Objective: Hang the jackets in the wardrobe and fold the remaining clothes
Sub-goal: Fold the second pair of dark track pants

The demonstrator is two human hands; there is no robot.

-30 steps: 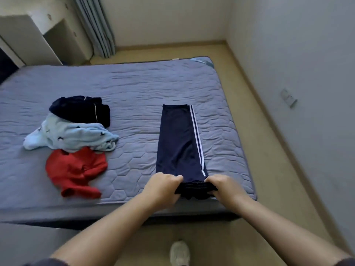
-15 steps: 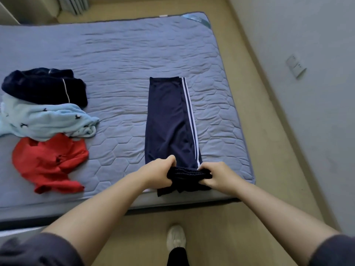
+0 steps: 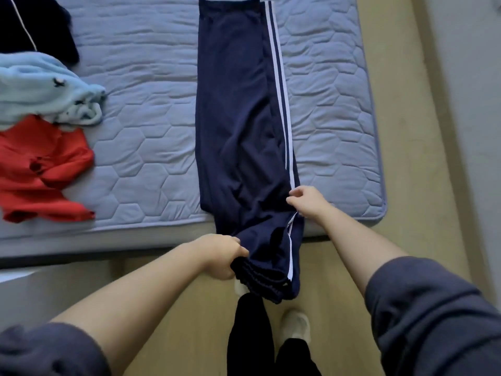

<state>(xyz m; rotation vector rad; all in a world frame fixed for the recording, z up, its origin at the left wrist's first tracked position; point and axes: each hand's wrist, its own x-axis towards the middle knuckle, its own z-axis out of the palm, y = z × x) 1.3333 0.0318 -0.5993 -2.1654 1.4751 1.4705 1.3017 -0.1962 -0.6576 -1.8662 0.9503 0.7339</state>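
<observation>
Navy track pants [image 3: 238, 112] with white side stripes lie lengthwise on the grey quilted mattress [image 3: 141, 131], folded leg on leg. Their waistband hangs over the bed's near edge. My left hand [image 3: 219, 256] is closed on the bunched waistband below the mattress edge. My right hand [image 3: 306, 199] rests at the striped right edge of the pants, fingers curled and pinching the fabric there. At the left lie a red garment [image 3: 40, 169], a light blue patterned garment [image 3: 43, 90] and a dark navy garment [image 3: 35, 25] with a thin white line.
A wooden floor [image 3: 401, 158] runs along the bed's right side up to a pale wall [image 3: 466, 77]. My feet in light slippers [image 3: 295, 325] and dark trouser legs stand on the floor in front of the bed.
The view has tilted down and closer. The waistband has been pulled off the mattress edge toward me by my left hand. My right hand left the waistband and moved up to the striped side.
</observation>
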